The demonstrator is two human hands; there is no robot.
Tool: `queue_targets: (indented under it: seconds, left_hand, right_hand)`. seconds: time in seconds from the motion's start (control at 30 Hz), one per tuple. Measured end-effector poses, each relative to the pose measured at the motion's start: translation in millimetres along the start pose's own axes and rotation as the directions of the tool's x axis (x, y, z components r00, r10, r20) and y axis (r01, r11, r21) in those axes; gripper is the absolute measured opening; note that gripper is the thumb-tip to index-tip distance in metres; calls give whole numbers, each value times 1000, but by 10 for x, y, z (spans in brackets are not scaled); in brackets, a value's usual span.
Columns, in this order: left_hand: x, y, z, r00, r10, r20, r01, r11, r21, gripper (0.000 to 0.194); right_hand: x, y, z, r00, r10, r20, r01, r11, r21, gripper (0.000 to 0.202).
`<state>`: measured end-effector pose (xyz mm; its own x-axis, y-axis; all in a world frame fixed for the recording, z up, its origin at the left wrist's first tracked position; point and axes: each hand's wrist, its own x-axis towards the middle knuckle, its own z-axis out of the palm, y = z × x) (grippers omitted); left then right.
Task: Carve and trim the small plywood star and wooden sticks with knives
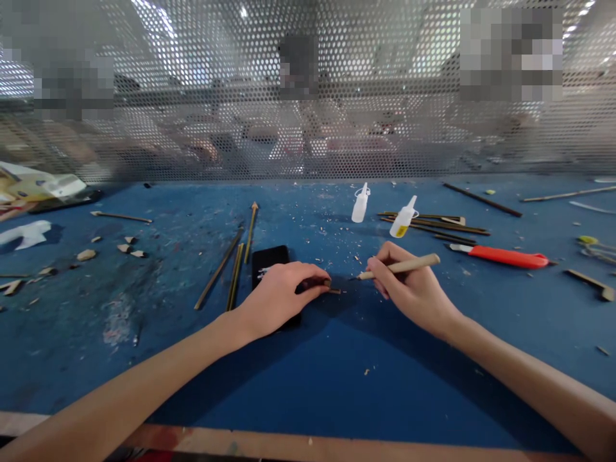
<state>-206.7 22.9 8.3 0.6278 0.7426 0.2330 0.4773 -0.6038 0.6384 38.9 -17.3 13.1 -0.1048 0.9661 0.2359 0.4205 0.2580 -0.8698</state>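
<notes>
My left hand (pixel 282 292) rests over a black flat object (pixel 270 256), perhaps a phone. Its thumb and fingers pinch a short brown stick (pixel 333 291), whose end sticks out to the right. In my right hand (pixel 414 289) lies a slim wooden-handled tool (pixel 414 264), gripped like a pen. The tool's thin dark tip points left, a short gap from the stick; the kind of tip is too small to tell. Pale shavings (pixel 357 260) are scattered beyond both hands.
Two white glue bottles (pixel 360 204) stand ahead, near several dark sticks (pixel 443 224). A red utility knife (pixel 507 256) lies to the right. More sticks (pixel 219 269) and wood chips (pixel 86 255) lie leftward on the blue table (pixel 308 385). A perforated metal screen (pixel 308 141) borders the back, with people behind.
</notes>
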Motion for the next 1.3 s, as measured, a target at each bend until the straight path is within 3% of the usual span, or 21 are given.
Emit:
queue_targets:
  seconds: [0.17,0.33,0.53,0.87,1.3]
  left_hand:
    - [7,2,-12,1000,-7,21,7,1000,10,17]
    - [0,19,-15,1000,16,15,-16,1000,-11,19]
    - [-26,64,24,1000,15,-3,-15,1000,8,15]
    - [-41,102,41,1000,11,-6,-11,999,39,12]
    - [-43,118,29,1000,13,15,-13,999,49,12]
  right_hand:
    - [-6,-37,8,993,-7,119,9,1000,-14,26]
    - [-4,-43,32,997,-1,80,13,989,-146,32]
    - [-5,-36,86,981,106,162,-102,994,-28,30]
    - [33,-66,124,993,-20,115,45,975,-220,25]
    - [48,-79,133,990,-24,140,59,967,-249,25]
